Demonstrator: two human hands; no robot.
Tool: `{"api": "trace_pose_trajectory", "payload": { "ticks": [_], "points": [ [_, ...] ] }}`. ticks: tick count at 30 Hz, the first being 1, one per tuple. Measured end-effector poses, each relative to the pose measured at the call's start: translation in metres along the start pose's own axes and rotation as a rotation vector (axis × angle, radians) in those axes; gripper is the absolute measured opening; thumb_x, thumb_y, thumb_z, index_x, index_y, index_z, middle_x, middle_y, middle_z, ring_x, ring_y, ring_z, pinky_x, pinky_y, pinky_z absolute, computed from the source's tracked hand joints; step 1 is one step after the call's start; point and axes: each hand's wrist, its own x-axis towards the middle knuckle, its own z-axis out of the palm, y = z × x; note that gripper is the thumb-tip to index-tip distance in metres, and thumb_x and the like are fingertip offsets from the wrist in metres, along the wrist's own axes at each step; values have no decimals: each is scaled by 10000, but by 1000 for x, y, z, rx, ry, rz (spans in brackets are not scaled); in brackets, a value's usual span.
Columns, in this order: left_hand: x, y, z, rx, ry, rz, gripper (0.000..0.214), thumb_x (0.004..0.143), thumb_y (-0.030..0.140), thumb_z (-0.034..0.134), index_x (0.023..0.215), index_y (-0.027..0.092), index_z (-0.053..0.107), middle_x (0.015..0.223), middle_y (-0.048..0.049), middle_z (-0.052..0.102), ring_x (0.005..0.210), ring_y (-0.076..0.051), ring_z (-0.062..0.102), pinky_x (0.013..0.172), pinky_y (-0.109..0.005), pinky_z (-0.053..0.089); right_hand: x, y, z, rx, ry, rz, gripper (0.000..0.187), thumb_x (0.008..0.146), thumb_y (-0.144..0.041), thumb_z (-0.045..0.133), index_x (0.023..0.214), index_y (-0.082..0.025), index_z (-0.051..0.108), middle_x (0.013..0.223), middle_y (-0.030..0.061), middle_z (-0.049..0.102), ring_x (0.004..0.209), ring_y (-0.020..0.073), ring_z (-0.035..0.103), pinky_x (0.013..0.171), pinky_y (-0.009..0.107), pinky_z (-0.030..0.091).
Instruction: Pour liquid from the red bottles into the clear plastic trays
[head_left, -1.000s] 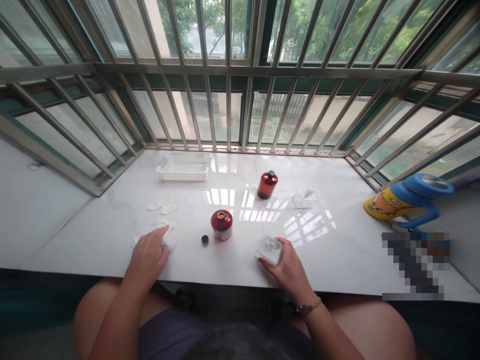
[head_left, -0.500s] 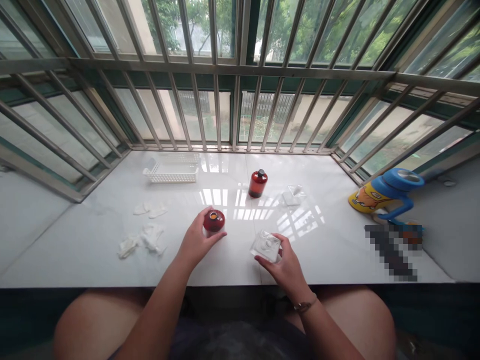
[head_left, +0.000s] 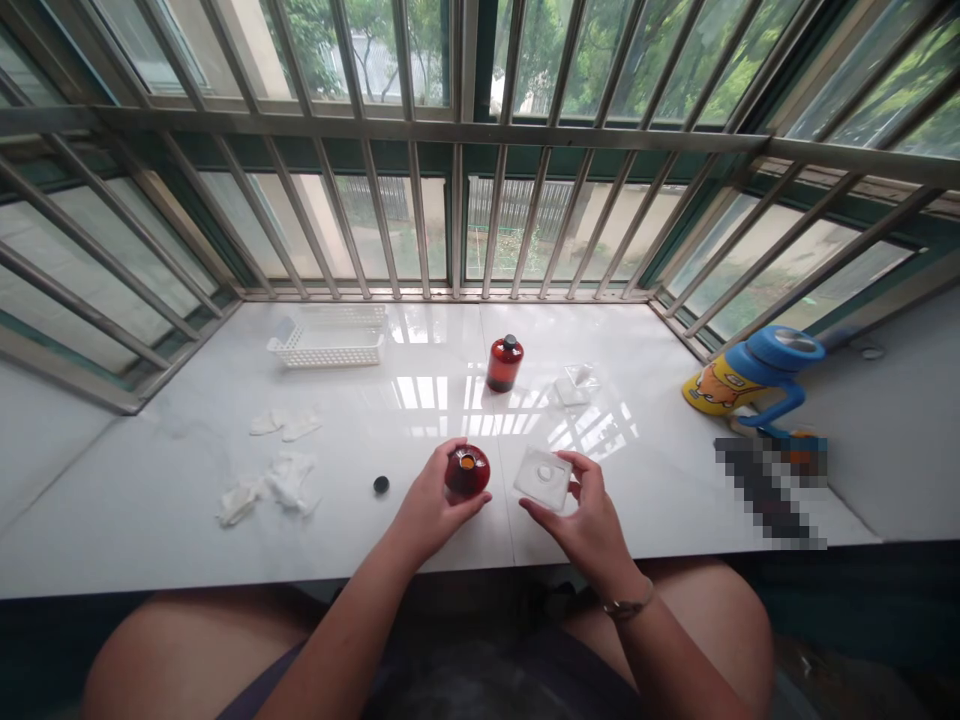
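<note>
head view: left hand [head_left: 439, 505] wraps around the red bottle [head_left: 469, 482], its uncapped mouth facing up; cannot tell whether its base is lifted. right hand [head_left: 574, 490] pinches the clear square vessel [head_left: 541, 480] at its edge, just right of the bottle, not touching it. black cap [head_left: 381, 485] on worktop [head_left: 150, 540], left of left hand; second red bottle [head_left: 504, 366], capped, beyond both hands. judgement: best to hold the open bottle upright and steady, the vessel level.
</note>
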Motion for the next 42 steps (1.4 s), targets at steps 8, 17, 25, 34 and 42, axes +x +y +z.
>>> {"api": "trace_pose_trajectory", "payload": {
  "ticks": [8,17,25,34,42],
  "points": [
    [-8,-5,4,3,82,-14,768,776,395,970,1405,282,543,1418,-104,710,1296,-324,730,1124,-512,595,8,-15,-11,-42,-146,-167,696,834,-515,906,1396,-280,570,1403,113,671,1265,336,695,1020,515,651],
    [-23,12,-13,292,33,283,864,741,484,1009,1483,338,592,1388,-117,743,1264,-381,708,1072,-560,596,7,-21,-15,-122,-236,-260,676,886,-457,877,1457,-304,548,1419,111,658,1323,350,664,1066,557,639],
    [-22,22,-22,414,-11,303,978,716,510,1021,1551,342,542,1385,-126,742,1237,-402,718,1043,-569,588,8,-30,-17,-174,-245,-369,658,906,-446,862,1481,-315,570,1384,114,684,1314,361,669,1088,561,622],
    [-23,25,-16,390,20,267,835,714,411,1031,1413,330,581,1305,-93,755,1189,-373,729,1010,-542,588,12,-35,-25,-240,-293,-471,684,924,-348,846,1541,-343,550,1401,111,704,1319,372,668,1125,605,593],
    [-23,30,-16,378,-6,277,833,728,409,1023,1438,336,593,1319,-93,761,1183,-372,734,1014,-550,592,13,-42,-30,-309,-324,-525,780,914,-235,827,1606,-380,499,1404,104,692,1306,370,663,1106,602,607]
  ]
}}
